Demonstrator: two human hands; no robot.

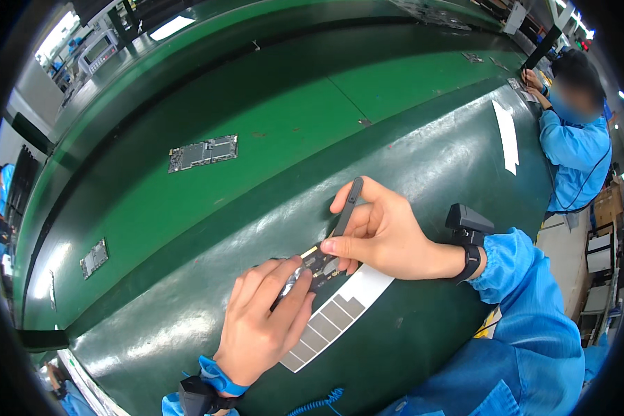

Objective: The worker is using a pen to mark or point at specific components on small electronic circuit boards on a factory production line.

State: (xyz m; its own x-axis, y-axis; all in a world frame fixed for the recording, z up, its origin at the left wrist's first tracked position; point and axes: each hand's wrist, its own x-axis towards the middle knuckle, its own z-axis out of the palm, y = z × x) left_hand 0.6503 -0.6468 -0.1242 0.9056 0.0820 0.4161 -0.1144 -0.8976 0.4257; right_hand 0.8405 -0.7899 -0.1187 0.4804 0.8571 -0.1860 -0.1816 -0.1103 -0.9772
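Note:
My left hand (260, 322) is closed on a small dark circuit board (319, 262), its fingers lying over the near left end. A silvery piece (288, 284) shows between those fingers; its kind is not clear. In my right hand (390, 232) a slim, flat black tool (351, 201) is pinched between thumb and fingers, slanting down to the board. The tool's lower tip is hidden by the thumb and board. Beneath both hands lies a white strip sheet (376, 284) with a row of grey rectangular stickers (324, 323).
Circuit boards lie farther off on the green conveyor belt (291, 104): a larger one (203, 152) and a smaller one (94, 258). A white strip (506, 137) lies at the right, near a co-worker in a blue sleeve (568, 156). A coiled blue cord (317, 404) hangs at the near edge.

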